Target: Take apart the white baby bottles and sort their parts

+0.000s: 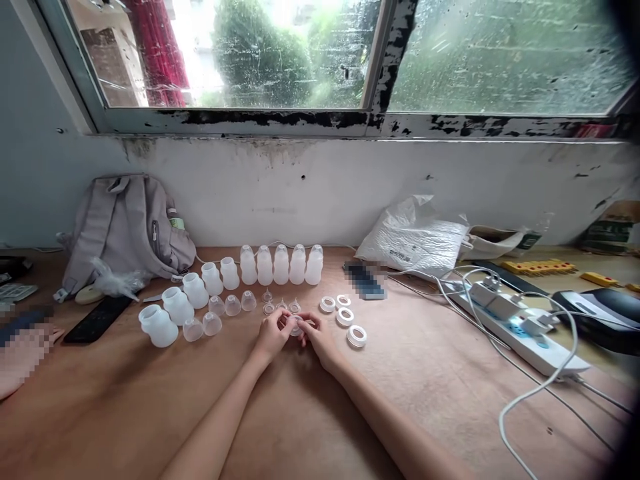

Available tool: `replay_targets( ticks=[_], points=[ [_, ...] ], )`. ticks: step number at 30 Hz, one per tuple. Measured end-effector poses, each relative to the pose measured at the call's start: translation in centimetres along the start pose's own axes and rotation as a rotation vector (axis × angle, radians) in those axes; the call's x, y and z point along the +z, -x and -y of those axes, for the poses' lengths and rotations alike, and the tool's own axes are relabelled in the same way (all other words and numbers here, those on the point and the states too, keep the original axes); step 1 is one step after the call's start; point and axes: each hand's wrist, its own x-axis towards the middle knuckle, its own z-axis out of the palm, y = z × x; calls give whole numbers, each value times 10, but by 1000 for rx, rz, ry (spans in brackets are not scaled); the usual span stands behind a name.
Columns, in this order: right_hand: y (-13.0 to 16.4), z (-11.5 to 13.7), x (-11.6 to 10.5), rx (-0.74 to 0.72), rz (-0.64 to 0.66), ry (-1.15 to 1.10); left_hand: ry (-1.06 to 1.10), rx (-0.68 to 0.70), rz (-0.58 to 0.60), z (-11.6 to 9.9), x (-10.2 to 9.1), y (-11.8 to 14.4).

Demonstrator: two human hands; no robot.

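Note:
My left hand (pixel 275 333) and my right hand (pixel 320 339) meet at the middle of the table, fingertips pinched together. Between them is a small translucent bottle nipple (pixel 296 325), partly covered by the fingers. Just beyond lie several clear nipples (pixel 269 307). White collar rings (pixel 345 317) are spread to the right of my right hand, one pair apparently stacked. Left of my hands stand clear dome caps (pixel 212 324) and open frosted baby bottles (pixel 177 305) in a slanting line. Farther back, several bottles (pixel 281 265) with caps on form a row.
A grey backpack (pixel 127 227) leans on the wall at left, near a black remote control (pixel 97 320). Another person's hand (pixel 25 360) rests at the left edge. At right are a silvery plastic bag (pixel 415 237), a white power strip (pixel 525 333) and loose cables (pixel 565 363).

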Motion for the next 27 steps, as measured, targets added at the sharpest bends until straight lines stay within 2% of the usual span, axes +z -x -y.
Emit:
replay_targets(
  ticks=[10,16,18,27],
  points=[
    [0,-2,1,-47,-14,43,-175,102,-17,-2,4,-1],
    [-1,1,-1,-31,42,-96,29,-5,-21,-2,2,-1],
    [-2,1,-3,-39,44,-144,83,3,-3,-2,1,-1],
    [-5,-2,-4,-71,13,-111,12,81,14,5,3,-4]
  ],
)
